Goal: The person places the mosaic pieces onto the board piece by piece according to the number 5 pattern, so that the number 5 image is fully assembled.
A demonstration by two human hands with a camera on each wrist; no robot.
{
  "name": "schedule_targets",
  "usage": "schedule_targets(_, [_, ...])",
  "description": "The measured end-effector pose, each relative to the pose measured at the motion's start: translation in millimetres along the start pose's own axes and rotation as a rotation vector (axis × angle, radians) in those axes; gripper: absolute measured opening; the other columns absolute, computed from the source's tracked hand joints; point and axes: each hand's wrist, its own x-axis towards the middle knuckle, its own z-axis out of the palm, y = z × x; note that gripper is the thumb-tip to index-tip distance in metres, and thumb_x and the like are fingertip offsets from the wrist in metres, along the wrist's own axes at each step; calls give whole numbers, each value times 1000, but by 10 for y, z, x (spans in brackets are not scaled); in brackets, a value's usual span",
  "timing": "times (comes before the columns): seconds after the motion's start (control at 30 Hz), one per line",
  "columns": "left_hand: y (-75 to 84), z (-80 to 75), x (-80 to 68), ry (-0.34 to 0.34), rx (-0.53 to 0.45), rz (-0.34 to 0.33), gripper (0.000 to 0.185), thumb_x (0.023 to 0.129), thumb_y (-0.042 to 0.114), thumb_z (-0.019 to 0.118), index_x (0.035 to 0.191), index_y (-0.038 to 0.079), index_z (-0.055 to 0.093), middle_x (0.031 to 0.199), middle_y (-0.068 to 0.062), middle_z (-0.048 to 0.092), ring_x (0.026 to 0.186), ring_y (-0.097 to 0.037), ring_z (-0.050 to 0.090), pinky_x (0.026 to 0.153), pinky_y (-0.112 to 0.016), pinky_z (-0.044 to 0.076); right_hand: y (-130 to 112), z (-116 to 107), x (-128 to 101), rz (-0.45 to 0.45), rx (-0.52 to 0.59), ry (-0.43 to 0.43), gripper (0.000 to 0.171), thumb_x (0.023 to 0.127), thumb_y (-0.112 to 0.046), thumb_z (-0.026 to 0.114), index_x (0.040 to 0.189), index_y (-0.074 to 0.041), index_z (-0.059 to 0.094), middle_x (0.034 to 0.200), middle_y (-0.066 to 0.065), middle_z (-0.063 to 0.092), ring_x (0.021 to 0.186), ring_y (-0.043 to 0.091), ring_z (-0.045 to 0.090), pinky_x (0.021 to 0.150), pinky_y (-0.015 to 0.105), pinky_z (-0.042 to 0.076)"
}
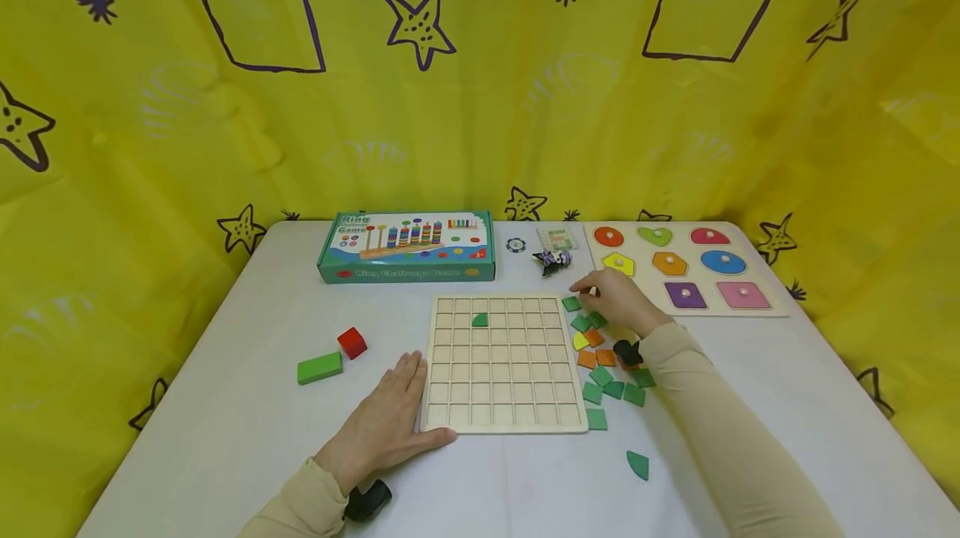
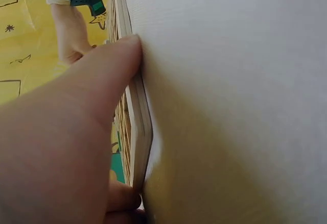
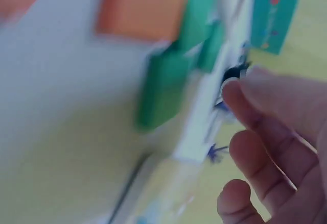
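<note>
In the head view a pale wooden grid board (image 1: 495, 361) lies flat, with one green quarter-circle tile (image 1: 480, 320) in a cell of its upper part. My left hand (image 1: 386, 415) lies against the board's left side with straight fingers, its thumb at the near left corner. The left wrist view shows that thumb (image 2: 125, 55) touching the board's edge (image 2: 139, 117). My right hand (image 1: 618, 298) hovers beyond the board's right side, close to a green tile (image 1: 572, 304). Its fingers bend loosely, thumb near index fingertip, and I see no tile between them.
Several green tiles (image 1: 633, 395), orange tiles (image 1: 606, 357) and a yellow tile (image 1: 581, 341) lie right of the board. Behind stand a ring game box (image 1: 407, 246), a small dark figure (image 1: 553, 261) and a shape puzzle (image 1: 705, 238). Left are a green block (image 1: 319, 368) and red block (image 1: 352, 343).
</note>
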Motion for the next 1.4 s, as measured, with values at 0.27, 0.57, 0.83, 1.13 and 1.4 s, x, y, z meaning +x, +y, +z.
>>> schedule_targets(0.27, [-16,8,-20,12,-5,8,107,84,75,51,145,-11,35,153,-24,30,142,-38,25,111,-49,27,108,57,50,-63,5,-98,24,90,-3,68,113,-1,71,88,4,62,77,21,52,69,34,47])
schedule_targets(0.57, [-22,15,-19,35,-1,22,105,84,72,53,145,-12,35,152,-24,31,141,-38,25,111,-50,27,64,108,73,-25,-106,-90,24,91,-16,72,110,-3,67,91,8,56,83,25,50,75,40,45])
schedule_targets(0.83, [-22,28,-22,43,-14,22,104,84,71,56,144,-12,35,152,-24,31,141,-38,25,111,-51,27,-32,119,21,39,77,19,28,94,-13,66,115,6,63,104,16,61,93,30,56,84,46,48])
schedule_targets(1.13, [-1,62,-2,52,-37,30,103,86,68,56,144,-13,34,152,-26,29,142,-40,24,111,-52,25,-296,207,-76,-34,175,150,27,93,-15,69,114,1,68,110,14,63,96,29,56,81,43,49])
schedule_targets(1.4, [-16,45,-15,32,-22,14,104,86,71,53,146,-12,33,154,-24,28,142,-39,23,112,-51,25,-595,354,27,-105,165,112,26,89,-15,73,111,-1,68,97,5,64,82,20,55,71,34,47])
